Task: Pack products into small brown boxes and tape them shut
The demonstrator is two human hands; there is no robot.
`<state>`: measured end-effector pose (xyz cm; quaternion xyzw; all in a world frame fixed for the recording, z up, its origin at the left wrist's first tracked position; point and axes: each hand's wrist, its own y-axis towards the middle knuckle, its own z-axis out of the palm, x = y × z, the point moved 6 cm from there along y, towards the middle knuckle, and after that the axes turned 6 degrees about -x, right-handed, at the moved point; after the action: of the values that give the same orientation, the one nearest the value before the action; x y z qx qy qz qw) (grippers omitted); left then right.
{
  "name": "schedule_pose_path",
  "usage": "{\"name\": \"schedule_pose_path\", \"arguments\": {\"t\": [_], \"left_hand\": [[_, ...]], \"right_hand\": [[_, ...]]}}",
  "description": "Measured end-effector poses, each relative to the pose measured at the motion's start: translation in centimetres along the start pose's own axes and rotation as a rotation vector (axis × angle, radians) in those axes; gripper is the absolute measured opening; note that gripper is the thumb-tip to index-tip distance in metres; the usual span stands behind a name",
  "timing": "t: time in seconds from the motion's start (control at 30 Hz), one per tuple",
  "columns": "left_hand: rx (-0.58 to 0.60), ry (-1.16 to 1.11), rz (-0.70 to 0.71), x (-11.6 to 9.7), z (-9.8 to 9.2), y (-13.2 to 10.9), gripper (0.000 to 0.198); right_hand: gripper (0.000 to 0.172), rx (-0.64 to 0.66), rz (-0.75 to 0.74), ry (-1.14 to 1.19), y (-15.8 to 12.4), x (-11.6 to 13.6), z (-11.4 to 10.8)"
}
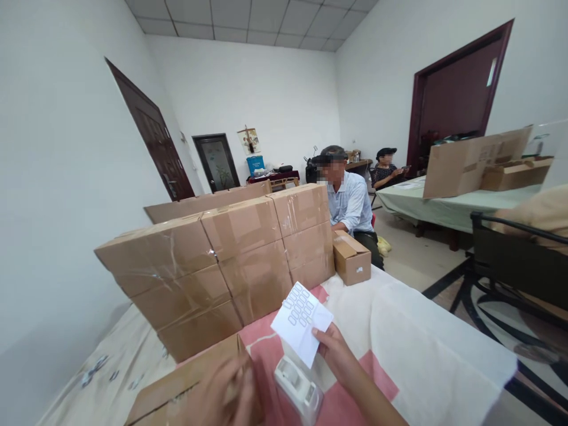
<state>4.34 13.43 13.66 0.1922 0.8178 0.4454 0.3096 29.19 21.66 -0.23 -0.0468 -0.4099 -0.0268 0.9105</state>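
My right hand (335, 349) holds a white sheet (295, 331) by its lower right edge, thumb on top. Rows of small outlined rectangles, like stickers, are printed on the sheet's upper part. My left hand (226, 387) is blurred by motion over a brown cardboard box (162, 399) at the lower left; its fingers are smeared, and I cannot make out anything in them. Between my hands, on the pink and white cloth (266, 349), lies a white plastic object (298, 387) with a clear end, its kind unclear.
Taped cardboard cartons (248, 248) form a stacked wall in front of me. At its right end stands a small carton (352, 260). A person in a light shirt (355, 201) sits beyond. Another table (403, 198) bears cardboard at the right, near a black metal chair (510, 254).
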Motion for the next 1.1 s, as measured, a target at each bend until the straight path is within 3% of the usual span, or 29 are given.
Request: {"name": "schedule_pose_path", "arguments": {"t": [0.07, 0.1, 0.13, 0.2, 0.3, 0.43, 0.57, 0.7, 0.9, 1.1], "left_hand": [[0.257, -0.01, -0.143, -1.5, 3.9, 3.1, 0.052], [0.369, -0.049, -0.229, -2.0, 5.6, 4.2, 0.059], [0.491, -0.087, -0.297, -2.6, 7.1, 5.0, 0.055], [0.625, -0.167, -0.37, -3.2, 8.9, 5.9, 0.038], [0.6, -0.222, -0.351, -3.0, 9.3, 6.2, 0.033], [0.518, -0.168, -0.257, -2.4, 8.9, 5.8, 0.039], [0.605, -0.169, -0.202, -3.2, 10.2, 4.9, 0.039], [0.667, -0.166, -0.239, -3.0, 11.7, 4.4, 0.04], [0.672, -0.091, -0.295, -1.2, 11.8, 4.3, 0.03], [0.673, -0.102, -0.248, -1.1, 12.4, 4.2, 0.026]], "right_hand": [[0.054, 0.061, -0.002, -0.03, -0.5, 0.3, 0.6], [0.053, 0.085, -0.003, -0.044, -0.8, 0.5, 0.8], [0.052, 0.101, -0.002, -0.056, -1.0, 0.7, 1.0], [0.051, 0.092, 0.005, -0.058, -1.3, 0.9, 1.0], [0.051, 0.092, 0.029, -0.009, -1.3, 1.3, 0.9], [0.059, 0.214, 0.085, 0.015, -1.3, 0.9, 0.9], [0.054, 0.114, 0.073, -0.104, -1.8, -0.1, -0.6], [0.046, -0.042, 0.063, -0.32, -2.1, -0.4, -1.4], [0.043, 0.057, 0.006, -0.427, -1.3, 0.7, 1.0], [0.046, 0.007, 0.001, -0.418, -0.5, 0.7, 0.2]]}}
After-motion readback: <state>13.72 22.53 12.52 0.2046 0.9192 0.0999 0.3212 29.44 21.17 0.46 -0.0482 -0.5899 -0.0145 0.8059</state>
